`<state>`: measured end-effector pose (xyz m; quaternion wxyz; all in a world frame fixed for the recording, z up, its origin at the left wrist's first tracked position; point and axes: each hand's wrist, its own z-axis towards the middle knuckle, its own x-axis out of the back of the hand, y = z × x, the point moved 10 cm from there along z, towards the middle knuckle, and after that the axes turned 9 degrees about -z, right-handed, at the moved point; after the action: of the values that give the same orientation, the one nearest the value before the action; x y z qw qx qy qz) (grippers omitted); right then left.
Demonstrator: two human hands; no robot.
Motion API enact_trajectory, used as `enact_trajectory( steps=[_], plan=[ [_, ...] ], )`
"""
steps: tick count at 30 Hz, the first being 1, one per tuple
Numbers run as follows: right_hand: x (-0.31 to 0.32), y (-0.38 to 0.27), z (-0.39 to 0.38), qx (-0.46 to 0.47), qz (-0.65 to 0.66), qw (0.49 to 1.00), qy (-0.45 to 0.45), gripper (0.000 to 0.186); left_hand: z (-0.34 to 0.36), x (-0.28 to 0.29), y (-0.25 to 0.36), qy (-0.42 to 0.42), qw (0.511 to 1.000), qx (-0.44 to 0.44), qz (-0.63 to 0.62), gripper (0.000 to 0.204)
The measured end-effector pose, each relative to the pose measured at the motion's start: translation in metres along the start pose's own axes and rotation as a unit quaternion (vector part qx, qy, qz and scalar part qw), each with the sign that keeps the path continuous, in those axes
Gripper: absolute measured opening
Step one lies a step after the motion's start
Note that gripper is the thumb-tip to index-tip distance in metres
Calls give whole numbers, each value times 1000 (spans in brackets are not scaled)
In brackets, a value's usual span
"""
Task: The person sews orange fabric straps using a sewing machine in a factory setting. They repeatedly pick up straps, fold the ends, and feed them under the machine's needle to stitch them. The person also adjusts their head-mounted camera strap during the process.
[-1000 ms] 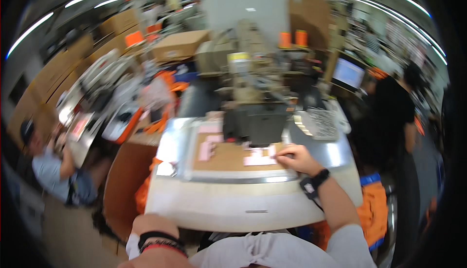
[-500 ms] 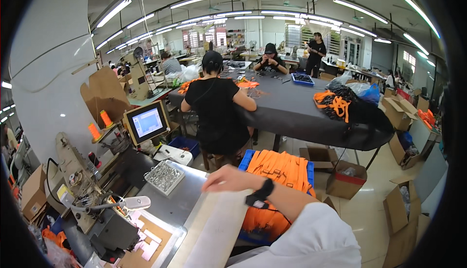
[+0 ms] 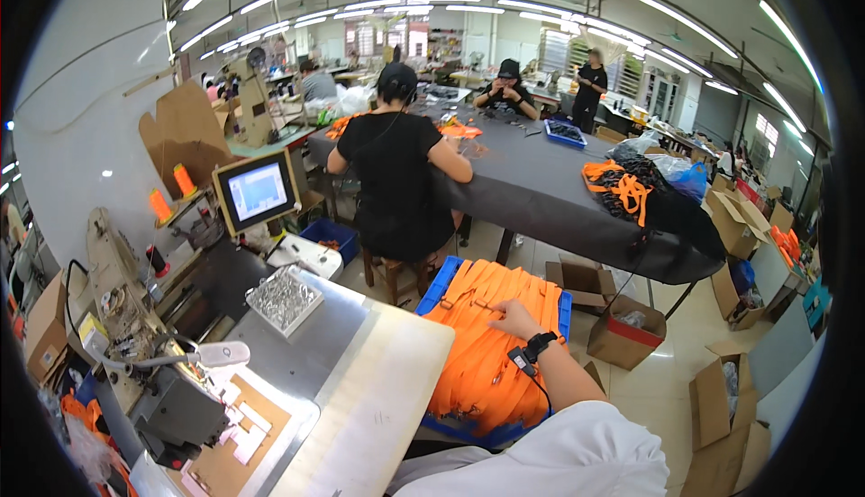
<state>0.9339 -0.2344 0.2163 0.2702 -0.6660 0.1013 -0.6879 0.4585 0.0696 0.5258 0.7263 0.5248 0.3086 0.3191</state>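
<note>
My right hand (image 3: 516, 320), with a black band and a small device on the wrist, reaches over a pile of orange straps (image 3: 482, 380). Its fingertips are pinched together on an orange strap near a small dark metal fitting (image 3: 484, 303). The straps lie heaped in a blue crate (image 3: 565, 315), and more dark fittings show along the upper part of the pile. My left hand is out of view. Left of the crate is a pale work board (image 3: 387, 398), joined to a grey metal machine table (image 3: 302, 353).
A tray of small metal parts (image 3: 285, 300) sits on the machine table beside a sewing machine (image 3: 117, 290) and a screen (image 3: 257, 192). Ahead, a co-worker in black (image 3: 396, 173) sits at a long dark table (image 3: 532, 182). Cardboard boxes (image 3: 626, 330) stand on the floor at right.
My right hand has moved right and down, from above the pale board to the orange straps in the crate. The view has shifted slightly.
</note>
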Motion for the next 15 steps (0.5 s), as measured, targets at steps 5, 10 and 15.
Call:
enact_trajectory(
  steps=[5, 10, 15],
  plan=[
    [7, -3, -6, 17, -142, 986, 90, 41, -38, -6, 8, -6, 1000, 14, 27, 70],
    [3, -15, 7, -8, -75, 997, 9, 35, -127, 12, -30, 101, 994, 26, -9, 74],
    [11, -24, 27, 110, -73, 980, 149, 27, -194, 23, -54, 426, 901, -11, -79, 67]
  ],
)
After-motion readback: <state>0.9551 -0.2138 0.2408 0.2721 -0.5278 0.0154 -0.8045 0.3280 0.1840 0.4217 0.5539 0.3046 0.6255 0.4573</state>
